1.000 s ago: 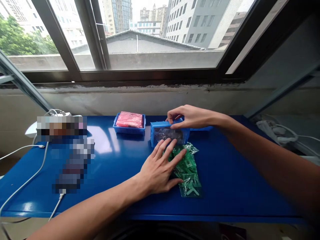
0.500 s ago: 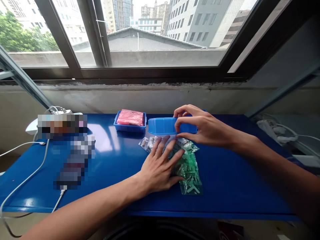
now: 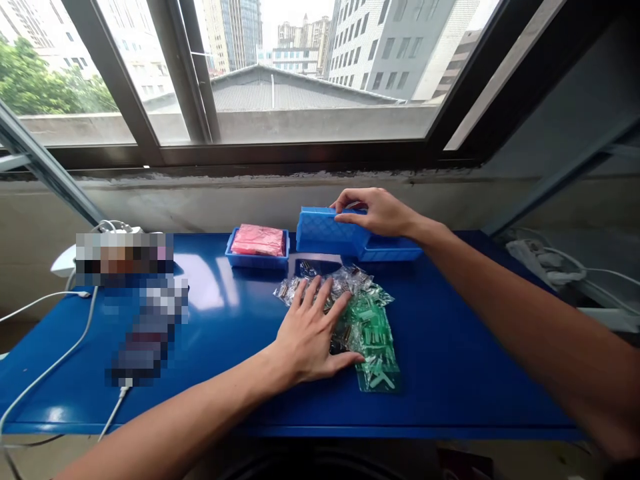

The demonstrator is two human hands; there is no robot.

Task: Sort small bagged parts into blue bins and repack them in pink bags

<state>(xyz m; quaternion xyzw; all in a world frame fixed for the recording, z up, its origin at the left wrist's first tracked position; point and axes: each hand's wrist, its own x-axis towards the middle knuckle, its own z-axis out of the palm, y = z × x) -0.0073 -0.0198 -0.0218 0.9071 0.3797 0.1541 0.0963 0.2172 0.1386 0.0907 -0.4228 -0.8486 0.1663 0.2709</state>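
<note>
My right hand (image 3: 373, 212) pinches the upper edge of a blue plastic bin (image 3: 320, 230), which is tipped up on its side near the back of the table. Just right of it sits another blue bin (image 3: 393, 249), partly hidden by my right forearm. Fingers spread, my left hand (image 3: 310, 330) lies flat on a pile of clear plastic bags (image 3: 345, 277) with small metal-looking parts inside. Beside that hand, at the right of the pile, are green-tinted bags (image 3: 375, 333) with small pieces in them; the kind of pieces is unclear.
A blue bin (image 3: 257, 260) with pink packets (image 3: 259, 240) stands at the back, left of the tipped one. A blurred-out phone-like object (image 3: 150, 333) with a white cable (image 3: 117, 407) lies on the blue table (image 3: 225, 393). More cables and a white power strip (image 3: 65, 257) are at the left.
My right hand has moved back and left, lifting and tipping the blue bin away from the bags. More of the other bin now shows. My left hand stays on the pile.
</note>
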